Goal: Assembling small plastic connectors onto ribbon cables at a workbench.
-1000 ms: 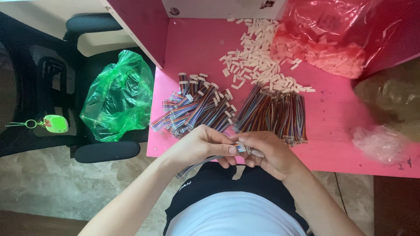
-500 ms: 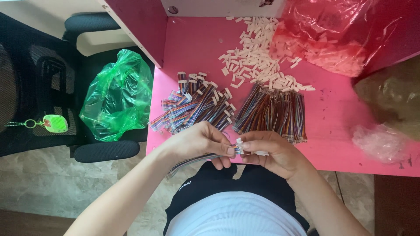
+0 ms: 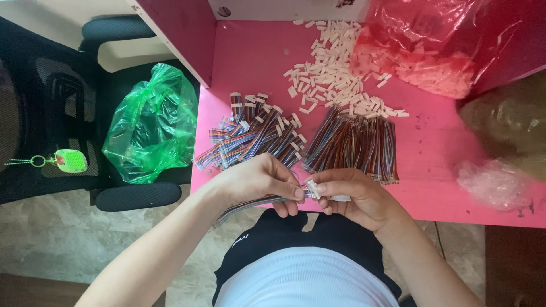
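Two bare hands meet at the near edge of the pink table (image 3: 432,142), directly above the person's lap. The left hand (image 3: 259,181) pinches a flat multicoloured ribbon cable (image 3: 256,202) between thumb and fingers. The right hand (image 3: 355,196) is closed on a small white plastic connector (image 3: 312,188) at the cable's end. The fingertips of both hands touch at that connector.

The ribbon cable is thin, flexible and striped lengthwise. Its long axis runs roughly left to right, sloping down toward the person's left. The connector end points right, and the free end hangs off the table edge below the left hand.

On the table, beyond the left hand, lies a loose heap of finished cables (image 3: 256,133) with white ends. Beyond the right hand lies a bundle of bare cables (image 3: 358,142), aligned away from the person. Farther back on the table, small white rectangular housings (image 3: 335,74) are scattered beside a translucent red plastic bag (image 3: 432,45), crinkled and glossy.
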